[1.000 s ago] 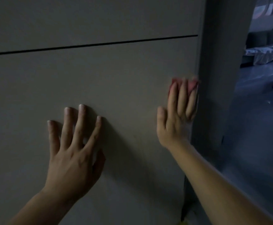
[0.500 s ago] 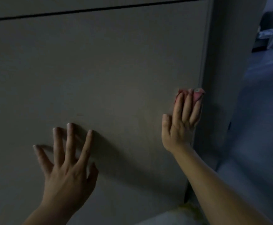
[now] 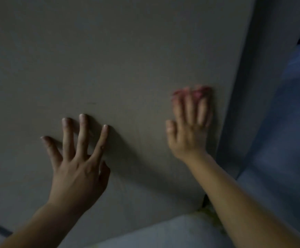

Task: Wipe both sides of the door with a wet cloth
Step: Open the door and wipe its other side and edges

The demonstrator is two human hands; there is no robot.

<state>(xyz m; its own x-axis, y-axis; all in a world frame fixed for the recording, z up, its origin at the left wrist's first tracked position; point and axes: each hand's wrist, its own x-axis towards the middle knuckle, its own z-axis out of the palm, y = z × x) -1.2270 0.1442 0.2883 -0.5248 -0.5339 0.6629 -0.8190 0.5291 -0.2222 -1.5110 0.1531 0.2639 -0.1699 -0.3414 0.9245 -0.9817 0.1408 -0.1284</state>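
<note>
Left hand (image 3: pixel 77 169) flat on the grey door (image 3: pixel 127 59), fingers spread and straight; right hand (image 3: pixel 190 129) blurred, straight fingers pressing a pink cloth (image 3: pixel 198 93) against the door near its right edge

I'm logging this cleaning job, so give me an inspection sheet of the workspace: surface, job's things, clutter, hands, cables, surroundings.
Surface: grey door, plain, dimly lit; small dark mark on it.
Job's things: pink cloth, pressed against the door near its right edge, mostly hidden under fingers, blurred.
Clutter: nothing seen.
Hands: left hand flat on the door, fingers spread, holding nothing; right hand presses the cloth with straight fingers.
Cables: nothing seen.
Surroundings: bluish floor right of the door; pale blurred shape at the bottom, cannot tell what.
</note>
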